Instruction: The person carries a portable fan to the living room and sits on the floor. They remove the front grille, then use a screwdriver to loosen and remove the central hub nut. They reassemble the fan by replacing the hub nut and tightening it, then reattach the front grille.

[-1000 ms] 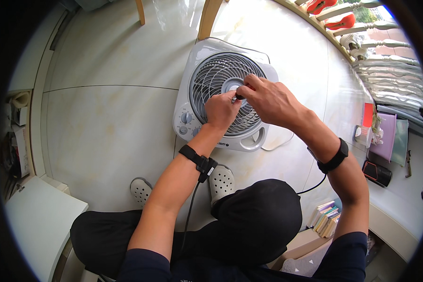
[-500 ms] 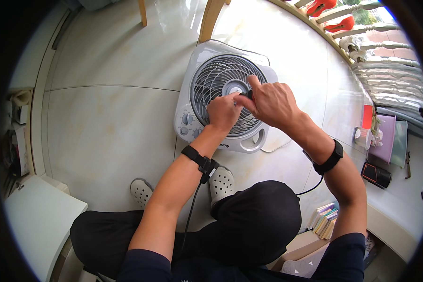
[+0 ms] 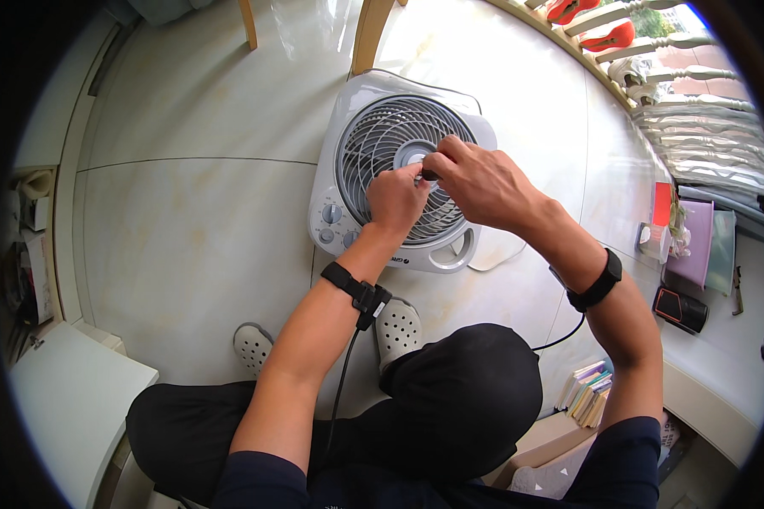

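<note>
A grey-and-white box fan lies face up on the floor, with a round spiral grille and dials at its lower left. Over the grille's hub, my left hand is closed in a pinch at a small dark piece, its thumb and fingertips close beside my right hand's. My right hand curls from the right around that same dark piece, largely covering it. What the piece is, and whether it touches the hub, I cannot make out.
Wooden legs stand behind the fan. A railing with red items runs at the upper right. Plastic bins, a black speaker-like box and books are at the right. A white panel juts out lower left.
Between half a second ago and now, my right hand's fingers have shifted and curled over the dark piece, hiding more of it. Both hands remain at the hub, slightly left in the picture.
</note>
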Tool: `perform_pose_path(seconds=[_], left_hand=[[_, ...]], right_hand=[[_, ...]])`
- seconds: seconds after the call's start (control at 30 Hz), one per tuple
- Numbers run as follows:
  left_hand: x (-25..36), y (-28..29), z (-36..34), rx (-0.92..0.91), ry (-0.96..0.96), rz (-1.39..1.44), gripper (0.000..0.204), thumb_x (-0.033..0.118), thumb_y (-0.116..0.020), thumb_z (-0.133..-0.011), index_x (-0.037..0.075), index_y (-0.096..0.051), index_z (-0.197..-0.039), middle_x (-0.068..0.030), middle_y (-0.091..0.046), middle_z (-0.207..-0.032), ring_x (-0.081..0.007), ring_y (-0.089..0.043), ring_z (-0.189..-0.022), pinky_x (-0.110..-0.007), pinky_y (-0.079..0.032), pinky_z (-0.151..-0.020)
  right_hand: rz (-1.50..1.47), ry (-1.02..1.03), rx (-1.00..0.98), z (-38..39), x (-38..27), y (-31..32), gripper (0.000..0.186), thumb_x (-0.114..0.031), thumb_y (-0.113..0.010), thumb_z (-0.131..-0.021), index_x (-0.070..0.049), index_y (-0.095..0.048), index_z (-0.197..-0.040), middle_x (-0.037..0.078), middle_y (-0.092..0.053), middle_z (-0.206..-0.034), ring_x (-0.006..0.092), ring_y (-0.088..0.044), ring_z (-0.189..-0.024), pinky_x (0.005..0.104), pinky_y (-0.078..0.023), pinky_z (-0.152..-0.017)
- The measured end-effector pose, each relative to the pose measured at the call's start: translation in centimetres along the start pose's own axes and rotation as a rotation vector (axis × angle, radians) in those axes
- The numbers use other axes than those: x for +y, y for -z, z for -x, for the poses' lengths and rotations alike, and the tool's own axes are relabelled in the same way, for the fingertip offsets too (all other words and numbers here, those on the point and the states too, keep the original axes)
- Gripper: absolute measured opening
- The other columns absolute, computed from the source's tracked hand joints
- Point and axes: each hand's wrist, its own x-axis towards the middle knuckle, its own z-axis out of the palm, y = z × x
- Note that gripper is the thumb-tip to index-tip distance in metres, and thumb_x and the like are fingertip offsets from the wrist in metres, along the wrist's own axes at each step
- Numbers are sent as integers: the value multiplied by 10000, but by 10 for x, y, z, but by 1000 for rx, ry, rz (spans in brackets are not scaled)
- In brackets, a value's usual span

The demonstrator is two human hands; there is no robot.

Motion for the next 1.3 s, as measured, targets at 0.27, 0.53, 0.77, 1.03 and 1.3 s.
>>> perform_pose_path(seconds=[0.27, 0.53, 0.77, 1.03, 1.3], left_hand=[[-5, -4, 2, 16, 20, -17, 207, 215, -798, -843, 97, -820, -1011, -143, -713, -708, -344, -711, -665, -430, -557, -618], [-7, 16, 6, 4, 321, 475, 304, 122, -709, -873, -3, -720, -1150, -9, -644, -682, -145, -610, -565, -321, -486, -546], [-23, 37, 2, -10, 734, 1456, 318, -93, -425, -916, -29, -572, -1191, -152, -640, -1101, -231, -659, -946, -299, -560, -788], [-13, 47, -1, -97, 767, 1612, 180, 62, -444, -1111, -21, -540, -1240, -208, -668, -1216, -267, -703, -1080, -333, -606, -976], [-34, 60, -2, -439, 634, 1504, 310, 296, -484, -1152, 13, -609, -1175, -37, -650, -897, -122, -580, -718, -225, -442, -609]], right_hand=[[-51, -85, 26, 3, 6, -7, 292, -320, -672, -1008, -43, -598, -1059, 149, -671, -803, 330, -708, -678, 419, -564, -592], [-36, -276, -165, 7, 5, -8, 245, -151, -688, -957, -56, -594, -1162, 144, -660, -997, 332, -710, -708, 414, -577, -630], [-47, -347, -229, 8, 13, -10, 426, -382, -682, -1017, -34, -587, -1244, 125, -701, -770, 314, -725, -683, 410, -567, -628], [-60, -228, -228, 10, 12, -5, 381, -344, -696, -994, -26, -591, -1174, 168, -687, -968, 331, -717, -715, 426, -563, -623], [-187, -164, -74, 12, 18, -7, 300, -215, -767, -929, -51, -597, -1113, 116, -646, -883, 342, -678, -712, 452, -549, -652]])
